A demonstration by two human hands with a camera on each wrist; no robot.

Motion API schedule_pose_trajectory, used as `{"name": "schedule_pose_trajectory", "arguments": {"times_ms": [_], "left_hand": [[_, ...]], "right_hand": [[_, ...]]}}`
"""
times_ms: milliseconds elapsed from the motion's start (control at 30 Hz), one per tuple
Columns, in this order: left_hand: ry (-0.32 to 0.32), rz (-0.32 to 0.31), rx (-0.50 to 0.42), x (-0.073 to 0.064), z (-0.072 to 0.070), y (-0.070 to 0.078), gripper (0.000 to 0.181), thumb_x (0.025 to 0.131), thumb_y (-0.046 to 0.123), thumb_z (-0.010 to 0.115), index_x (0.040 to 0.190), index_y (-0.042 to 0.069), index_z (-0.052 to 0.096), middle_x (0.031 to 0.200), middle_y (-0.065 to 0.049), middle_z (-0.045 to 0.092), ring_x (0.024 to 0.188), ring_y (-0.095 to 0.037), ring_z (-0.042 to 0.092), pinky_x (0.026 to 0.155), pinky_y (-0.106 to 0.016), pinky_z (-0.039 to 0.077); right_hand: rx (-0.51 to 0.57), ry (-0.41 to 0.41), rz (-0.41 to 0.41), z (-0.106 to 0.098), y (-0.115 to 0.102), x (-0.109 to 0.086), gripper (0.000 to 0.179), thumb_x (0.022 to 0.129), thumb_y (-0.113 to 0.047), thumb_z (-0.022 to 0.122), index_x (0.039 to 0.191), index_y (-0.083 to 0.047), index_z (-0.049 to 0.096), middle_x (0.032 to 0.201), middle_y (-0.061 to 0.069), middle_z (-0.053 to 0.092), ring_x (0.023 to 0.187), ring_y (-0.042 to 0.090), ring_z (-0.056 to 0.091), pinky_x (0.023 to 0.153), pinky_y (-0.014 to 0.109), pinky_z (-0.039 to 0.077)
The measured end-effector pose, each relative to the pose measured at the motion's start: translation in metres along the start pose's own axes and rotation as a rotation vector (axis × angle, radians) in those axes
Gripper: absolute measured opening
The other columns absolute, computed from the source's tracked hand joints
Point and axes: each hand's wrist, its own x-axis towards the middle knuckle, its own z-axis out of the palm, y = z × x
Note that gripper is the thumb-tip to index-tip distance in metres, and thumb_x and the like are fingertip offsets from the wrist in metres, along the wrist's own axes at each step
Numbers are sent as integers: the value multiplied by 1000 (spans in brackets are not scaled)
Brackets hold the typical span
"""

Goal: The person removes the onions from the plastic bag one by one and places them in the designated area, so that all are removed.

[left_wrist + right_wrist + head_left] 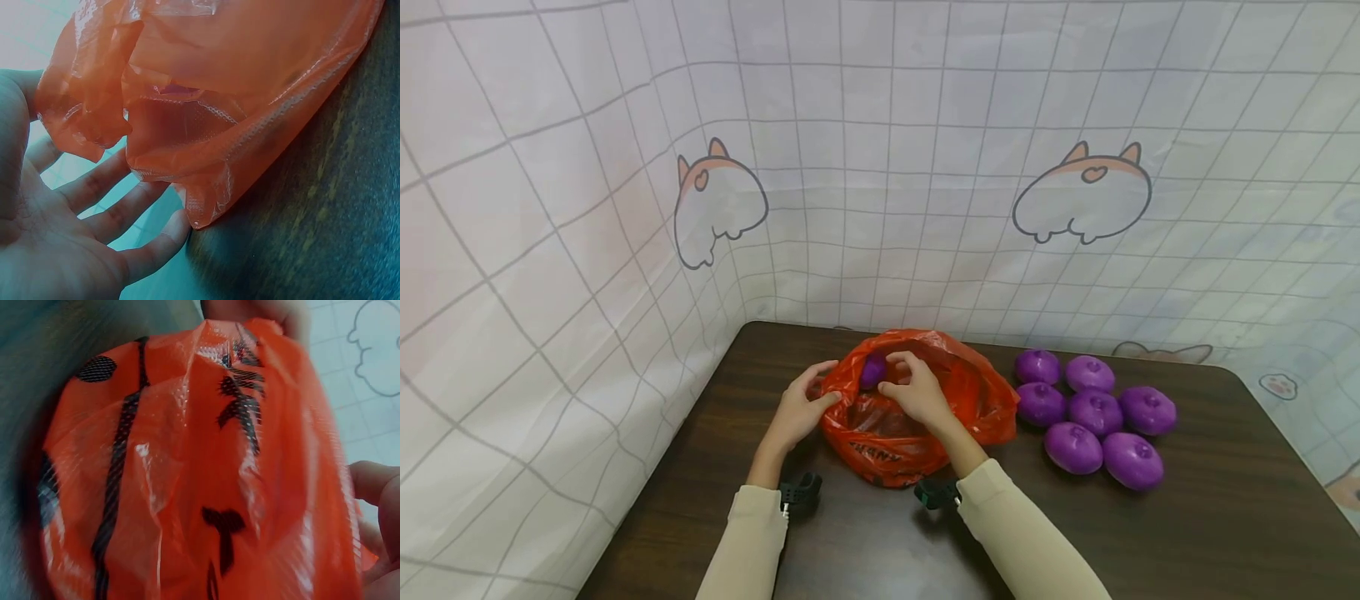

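A red plastic bag [887,467] with black print lies on the table with its mouth spread wide. Inside its left part sits a purple round fruit [872,372], partly hidden by the bag. My left hand [797,414] is at the bag's left rim, its spread, relaxed fingers touching the film in the left wrist view. Over the bag's mouth, my right hand [922,397] has thumb and fingers bent apart, just right of the fruit, with nothing visibly held. The film covers much of the right wrist view, where fingers [375,481] show at the right edge.
Several purple round fruits [1095,412] with raised crowns stand grouped on the dark wooden table [1210,517], right of the bag. A white gridded cloth [925,192] with cartoon animals hangs behind and along the left side. Black straps [801,493] circle both wrists.
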Motion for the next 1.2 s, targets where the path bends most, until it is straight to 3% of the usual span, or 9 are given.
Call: {"name": "schedule_pose_trajectory", "arguments": {"times_ms": [200, 400, 567, 900, 1200], "left_hand": [[-9, -2, -8, 0, 0, 1, 50, 97, 16, 69, 145, 26, 56, 133, -15, 64, 114, -32, 62, 88, -42, 58], [-7, 1, -6, 0, 0, -1, 50, 97, 16, 69, 144, 26, 56, 135, -15, 64, 117, -33, 62, 91, -45, 57], [-14, 6, -11, 1, 1, -2, 51, 97, 16, 68, 145, 27, 55, 134, -15, 63, 116, -33, 62, 90, -44, 58], [-6, 17, -2, 1, 1, -2, 51, 96, 14, 68, 145, 24, 56, 134, -16, 64, 116, -33, 63, 90, -43, 57], [5, 3, -11, 1, 1, -1, 51, 96, 15, 69, 143, 27, 57, 133, -14, 64, 116, -32, 63, 91, -45, 57]], "right_hand": [[20, 15, 21, 14, 5, 15, 55, 92, -19, 76, 142, -15, 53, 142, 17, 50, 115, 33, 59, 94, 47, 56], [0, 11, 12, 27, 15, 24, 69, 87, -17, 80, 148, -14, 49, 143, 22, 45, 117, 35, 57, 99, 51, 54], [-33, 51, 13, 35, 19, 30, 71, 86, -17, 81, 149, -14, 48, 142, 22, 47, 124, 39, 55, 104, 56, 51], [-116, 68, 11, 46, 19, 42, 71, 85, -21, 82, 148, -14, 49, 136, 23, 54, 126, 43, 46, 100, 56, 51], [-135, 116, -3, 48, 17, 47, 62, 87, -18, 81, 141, -8, 53, 131, 19, 65, 120, 38, 62, 101, 52, 53]]}}
